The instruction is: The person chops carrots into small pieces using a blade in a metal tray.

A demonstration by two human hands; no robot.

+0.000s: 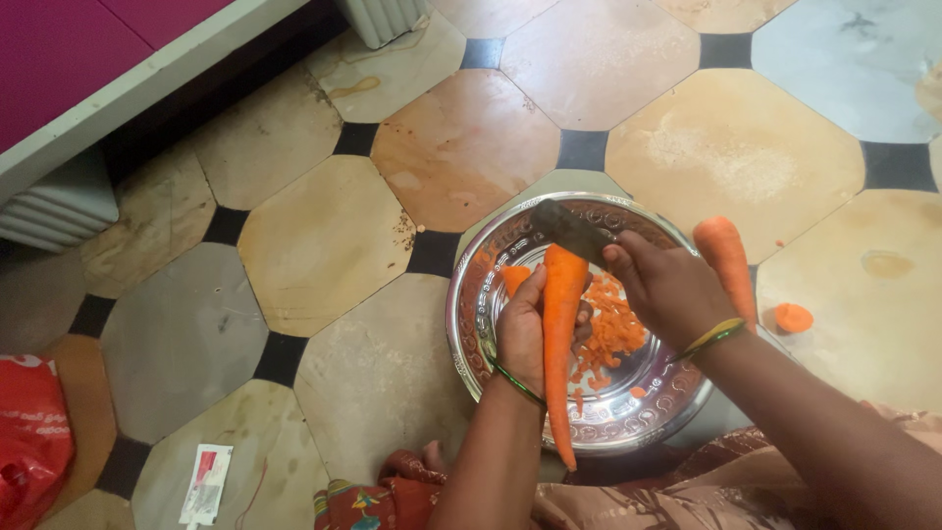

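Observation:
My left hand (522, 329) grips a long orange carrot (560, 334) lengthwise over a round steel plate (473, 304) that rests on the tiled floor. My right hand (667, 285) holds a dark knife (571, 230) whose blade lies across the carrot's thick top end. Orange carrot scrapings (613, 329) are heaped inside the plate. A second carrot (728, 260) lies just past the plate's right rim, partly hidden by my right wrist. A small cut carrot end (793, 317) sits on the floor to its right.
A red plastic bag (29, 437) lies at the lower left, with a small white and red sachet (207, 483) near it. A white ribbed furniture base (59, 201) and a magenta surface (59, 49) fill the upper left. Patterned cloth (628, 505) covers my lap.

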